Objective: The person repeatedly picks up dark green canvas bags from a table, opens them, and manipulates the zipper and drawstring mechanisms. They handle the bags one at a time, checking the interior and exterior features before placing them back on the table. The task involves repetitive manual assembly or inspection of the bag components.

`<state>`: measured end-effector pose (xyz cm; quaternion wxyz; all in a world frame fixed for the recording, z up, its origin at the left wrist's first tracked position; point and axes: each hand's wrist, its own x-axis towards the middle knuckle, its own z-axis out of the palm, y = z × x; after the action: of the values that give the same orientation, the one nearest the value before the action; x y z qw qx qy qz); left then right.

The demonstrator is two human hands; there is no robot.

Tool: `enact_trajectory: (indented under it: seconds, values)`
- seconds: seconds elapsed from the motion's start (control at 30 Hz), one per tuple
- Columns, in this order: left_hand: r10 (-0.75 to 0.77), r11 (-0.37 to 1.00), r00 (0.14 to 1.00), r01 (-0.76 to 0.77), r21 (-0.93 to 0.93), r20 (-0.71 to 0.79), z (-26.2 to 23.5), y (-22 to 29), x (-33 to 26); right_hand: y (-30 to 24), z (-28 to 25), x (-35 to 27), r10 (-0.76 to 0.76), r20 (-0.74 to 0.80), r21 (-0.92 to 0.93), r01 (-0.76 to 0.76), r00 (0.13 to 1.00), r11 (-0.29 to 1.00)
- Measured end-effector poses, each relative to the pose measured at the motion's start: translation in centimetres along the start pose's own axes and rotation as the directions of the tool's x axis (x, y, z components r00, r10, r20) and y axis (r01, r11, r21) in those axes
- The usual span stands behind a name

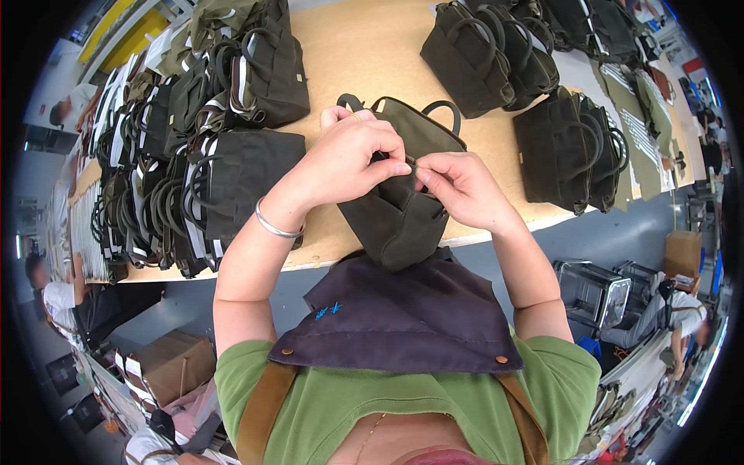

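Observation:
A dark olive handbag [395, 225] with looped handles stands at the table's near edge, its top gaping toward me. My left hand [358, 155] comes over its left side, thumb and forefinger pinched on the bag's upper edge. Close beside those fingertips, my right hand [461, 186] pinches the same edge from the right. Both hands are closed, with their fingertips almost meeting. Whether a small part such as a zip pull lies between them is too small to make out. One handle rises behind the left hand, another behind the right.
Rows of dark handbags [256, 182] crowd the table's left side. More finished-looking bags [473, 62] stand at the far right, with others [562, 147] nearer on the right. Brown board [353, 39] covers the tabletop [318, 252]. Flat olive pieces [632, 116] lie at the right end.

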<state>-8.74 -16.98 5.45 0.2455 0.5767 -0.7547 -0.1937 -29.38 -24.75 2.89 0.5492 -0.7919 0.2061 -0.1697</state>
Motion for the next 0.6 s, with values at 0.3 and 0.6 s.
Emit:
enact_trajectory:
  seconds: [0.3, 0.6]
  values:
    - [-0.103, 0.989, 0.994, 0.106, 0.104, -0.038, -0.3, 1.2, -0.6, -0.9, 0.1, 0.1, -0.12, 0.004, -0.178, 0.118, 0.993, 0.977]
    - [-0.028, 0.999, 0.995, 0.026, -0.033, -0.092, 0.4, 0.2, -1.8, -1.9, 1.1, -0.7, 0.118, -0.048, -0.079, -0.121, 0.992, 0.989]
